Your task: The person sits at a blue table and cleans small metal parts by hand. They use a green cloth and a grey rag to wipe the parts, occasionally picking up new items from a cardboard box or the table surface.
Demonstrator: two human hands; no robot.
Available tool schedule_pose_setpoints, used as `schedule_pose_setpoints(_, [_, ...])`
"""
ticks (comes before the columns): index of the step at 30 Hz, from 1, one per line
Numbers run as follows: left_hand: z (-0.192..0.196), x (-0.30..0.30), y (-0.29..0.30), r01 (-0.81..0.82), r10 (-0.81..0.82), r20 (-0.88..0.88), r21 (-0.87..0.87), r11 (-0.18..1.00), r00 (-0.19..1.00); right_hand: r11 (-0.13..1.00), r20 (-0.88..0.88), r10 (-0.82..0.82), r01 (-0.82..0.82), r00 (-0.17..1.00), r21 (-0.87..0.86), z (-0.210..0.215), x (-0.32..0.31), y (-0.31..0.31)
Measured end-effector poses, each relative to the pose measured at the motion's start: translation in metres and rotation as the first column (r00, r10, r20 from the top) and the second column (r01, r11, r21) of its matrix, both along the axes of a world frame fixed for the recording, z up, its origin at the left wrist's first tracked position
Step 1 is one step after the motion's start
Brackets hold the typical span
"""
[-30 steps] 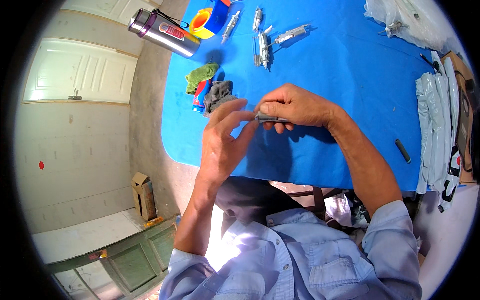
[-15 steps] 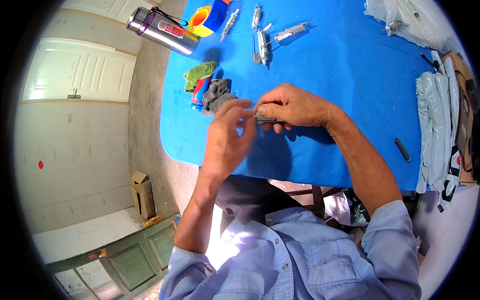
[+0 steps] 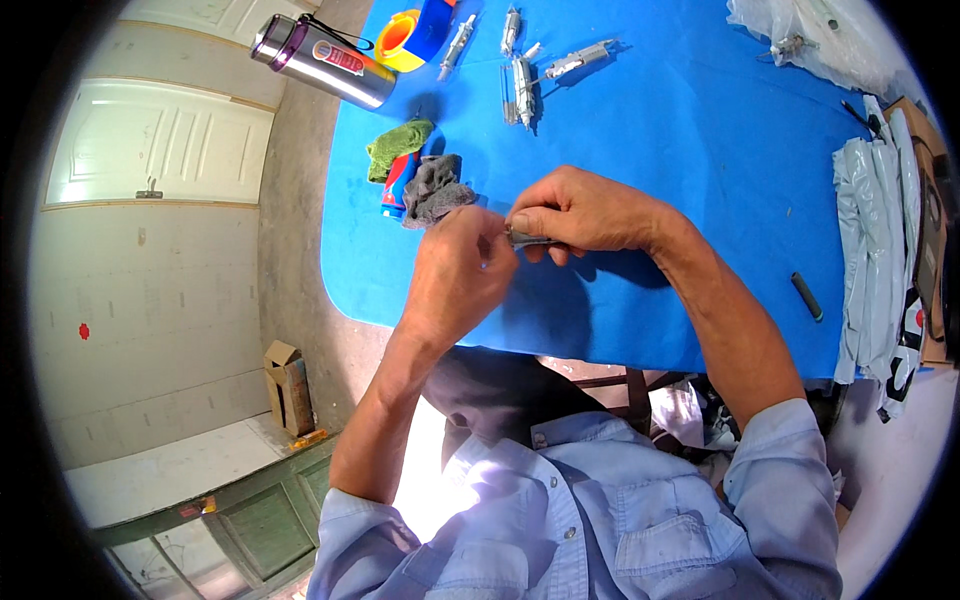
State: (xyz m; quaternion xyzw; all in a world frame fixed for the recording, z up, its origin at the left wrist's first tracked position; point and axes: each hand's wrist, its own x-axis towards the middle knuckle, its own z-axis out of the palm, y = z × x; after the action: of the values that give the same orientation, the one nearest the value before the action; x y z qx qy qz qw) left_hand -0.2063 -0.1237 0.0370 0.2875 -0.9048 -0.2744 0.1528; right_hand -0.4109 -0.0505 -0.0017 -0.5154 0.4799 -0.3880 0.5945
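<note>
A small silvery metal piece (image 3: 527, 239) is gripped in my right hand (image 3: 592, 210), thumb on top and fingers curled beneath. Most of it is covered by the hand, so its exact kind cannot be made out. My left hand (image 3: 460, 268) is closed in a pinch right at the left end of that piece. Whatever lies between its fingertips is hidden. Both hands are over the near part of the blue-covered table (image 3: 690, 240). Just beyond my left hand sits a crumpled grey cloth (image 3: 436, 190).
A green cloth (image 3: 398, 147) lies over a red and blue container (image 3: 398, 188). Farther off are a steel flask (image 3: 335, 68), tape rolls (image 3: 402, 38) and several slim metal assemblies (image 3: 522, 90). On the right are a dark rod (image 3: 806, 297), grey plastic bags (image 3: 862, 240) and clear plastic (image 3: 850, 40).
My left hand has turned slightly, and its raised fingers have folded in to a tighter pinch beside the metal piece. The right hand stays nearly in place, still gripping it.
</note>
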Motion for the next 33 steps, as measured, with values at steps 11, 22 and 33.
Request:
schedule_pose_setpoints(11, [0.003,-0.003,0.005,0.006,0.004,0.063,-0.159,0.987,0.998,0.999,-0.018,0.039,-0.040,0.999,-0.033,-0.003,0.002,-0.003])
schedule_pose_setpoints(22, [0.009,0.016,-0.006,-0.003,0.006,-0.014,0.210,0.978,1.000,0.979,0.001,-0.070,0.069,0.998,-0.191,-0.009,0.006,0.003])
schedule_pose_setpoints(33, [0.013,0.020,-0.006,-0.016,0.025,-0.029,0.279,0.960,0.999,0.988,-0.064,-0.046,0.036,0.997,-0.149,-0.007,0.005,0.002])
